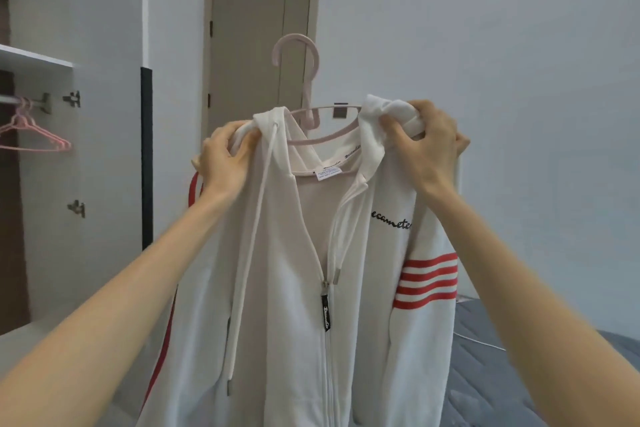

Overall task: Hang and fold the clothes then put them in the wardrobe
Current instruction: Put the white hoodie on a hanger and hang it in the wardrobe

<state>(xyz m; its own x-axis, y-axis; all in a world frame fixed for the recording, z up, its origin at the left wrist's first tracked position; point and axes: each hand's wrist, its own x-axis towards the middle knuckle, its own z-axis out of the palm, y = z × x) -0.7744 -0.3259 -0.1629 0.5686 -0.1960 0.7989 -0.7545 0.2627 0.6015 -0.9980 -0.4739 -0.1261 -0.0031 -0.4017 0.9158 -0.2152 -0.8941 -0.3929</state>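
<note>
A white zip-up hoodie [294,288] with red stripes on its sleeve hangs in front of me on a pale pink plastic hanger [304,80], whose hook sticks up above the collar. My left hand [225,156] grips the hoodie's left shoulder. My right hand [429,146] grips the bunched white fabric at the right shoulder near the hood. The zipper is partly open and two drawstrings dangle down the front. The hanger's arms are mostly hidden inside the hoodie.
An open wardrobe [52,184] stands at the left, with a rail carrying several pink wire hangers [31,135]. A beige door [259,45] is in the wall behind. A bed with a grey-blue cover [519,374] lies at the lower right.
</note>
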